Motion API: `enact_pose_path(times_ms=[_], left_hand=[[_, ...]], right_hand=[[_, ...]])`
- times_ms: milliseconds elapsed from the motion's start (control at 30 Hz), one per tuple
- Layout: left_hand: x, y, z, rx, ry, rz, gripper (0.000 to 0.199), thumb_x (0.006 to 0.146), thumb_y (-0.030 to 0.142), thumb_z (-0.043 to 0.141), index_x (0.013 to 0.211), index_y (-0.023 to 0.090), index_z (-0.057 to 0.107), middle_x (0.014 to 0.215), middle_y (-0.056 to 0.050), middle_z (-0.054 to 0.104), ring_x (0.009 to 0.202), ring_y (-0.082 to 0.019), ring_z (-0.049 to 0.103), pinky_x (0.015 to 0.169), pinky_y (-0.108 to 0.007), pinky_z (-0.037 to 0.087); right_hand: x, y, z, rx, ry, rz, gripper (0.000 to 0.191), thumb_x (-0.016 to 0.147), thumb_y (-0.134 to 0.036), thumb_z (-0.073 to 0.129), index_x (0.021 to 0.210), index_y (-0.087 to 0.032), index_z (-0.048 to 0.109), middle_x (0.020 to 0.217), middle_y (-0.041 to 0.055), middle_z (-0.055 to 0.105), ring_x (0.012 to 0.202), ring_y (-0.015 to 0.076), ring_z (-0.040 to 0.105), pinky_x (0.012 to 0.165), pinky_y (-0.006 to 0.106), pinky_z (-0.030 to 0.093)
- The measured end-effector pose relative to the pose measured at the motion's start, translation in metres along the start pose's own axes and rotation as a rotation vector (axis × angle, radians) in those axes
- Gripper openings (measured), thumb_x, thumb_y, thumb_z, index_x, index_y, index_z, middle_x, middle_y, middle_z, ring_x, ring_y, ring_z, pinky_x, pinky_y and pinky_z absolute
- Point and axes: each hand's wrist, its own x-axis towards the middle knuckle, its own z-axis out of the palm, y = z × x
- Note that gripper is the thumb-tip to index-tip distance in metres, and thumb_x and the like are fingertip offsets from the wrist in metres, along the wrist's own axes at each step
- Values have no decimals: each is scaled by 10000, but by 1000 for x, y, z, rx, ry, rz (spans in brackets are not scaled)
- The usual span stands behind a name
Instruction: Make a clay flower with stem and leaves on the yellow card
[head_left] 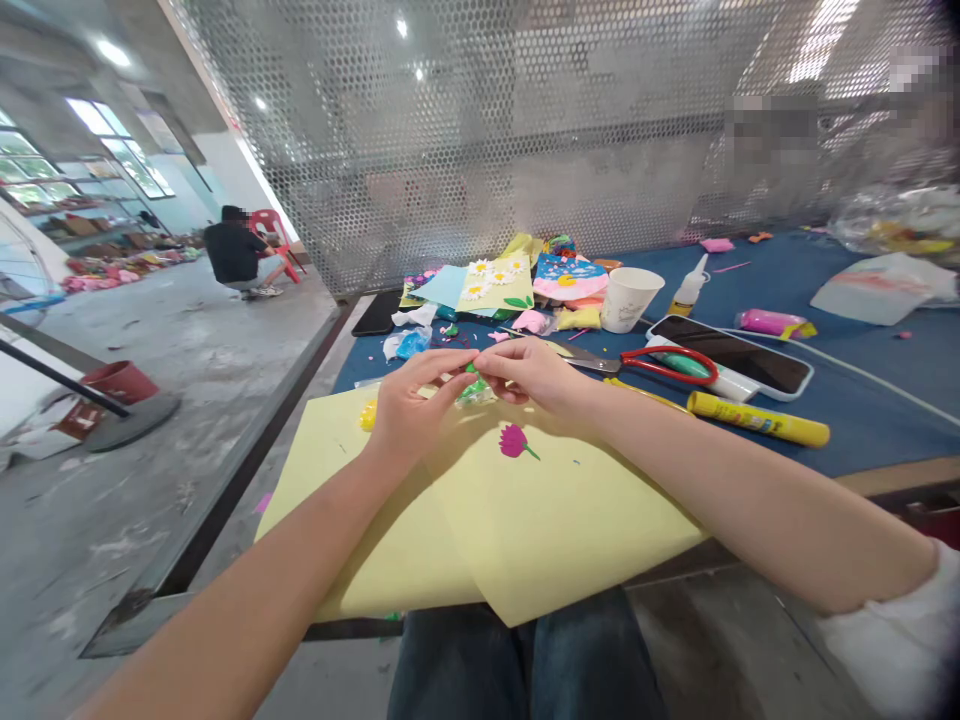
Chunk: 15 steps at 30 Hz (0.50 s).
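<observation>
My left hand (pixel 412 410) and right hand (pixel 525 372) are closed in a narrow pinch, fingertips meeting at a small green piece (pixel 471 388). It sits above a yellow card sheet (pixel 555 525) that overhangs the near edge of the blue table (pixel 892 400) onto my lap. A pink flower cutout (pixel 514 441) lies on the sheet. Toward the far edge are red-handled scissors (pixel 667 363), a yellow glue stick (pixel 757 420), a smartphone (pixel 731 355), a paper cup (pixel 630 298), a glue bottle (pixel 688 285) and a heap of craft paper (pixel 502 285). A perforated metal screen (pixel 480 130) rises behind. Off the table's left edge, a person (pixel 236 250) crouches on the concrete floor (pixel 187 345) beside a red plastic chair (pixel 274 238), with shelves (pixel 75 200) farther off.
</observation>
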Motion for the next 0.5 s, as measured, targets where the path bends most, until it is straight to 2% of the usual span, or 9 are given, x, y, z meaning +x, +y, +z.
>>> enact_pose_path(times_ms=[133, 267, 367, 500], left_hand=[[0, -2, -2, 102, 44, 48, 148, 833, 315, 687, 921, 221, 760, 951, -32, 762, 872, -177, 676, 702, -265, 548], [0, -2, -4, 144, 37, 80, 143, 853, 312, 670, 915, 218, 758, 935, -30, 762, 853, -166, 673, 677, -249, 539], [-1, -3, -4, 168, 37, 115, 142, 856, 309, 673, 912, 212, 760, 918, -31, 766, 849, -169, 674, 670, -250, 536], [-3, -5, -2, 188, 14, 149, 172, 863, 325, 666, 969, 222, 756, 977, -35, 768, 873, -189, 694, 753, -300, 554]], right_hand=[[-3, -5, 3, 136, -27, 86, 349, 798, -431, 650, 619, -149, 548, 566, -37, 470, 444, 40, 359, 415, 210, 187], [-5, -7, 4, 237, -62, 162, 290, 784, -371, 661, 639, -148, 546, 613, -33, 484, 450, 32, 340, 408, 205, 163], [-6, -6, 5, 195, -40, 162, 296, 777, -382, 678, 638, -152, 554, 575, -49, 439, 446, 33, 292, 411, 212, 157], [-6, -5, 8, 91, 53, 111, 283, 760, -410, 698, 687, -143, 638, 509, -73, 360, 453, 44, 250, 430, 229, 141]])
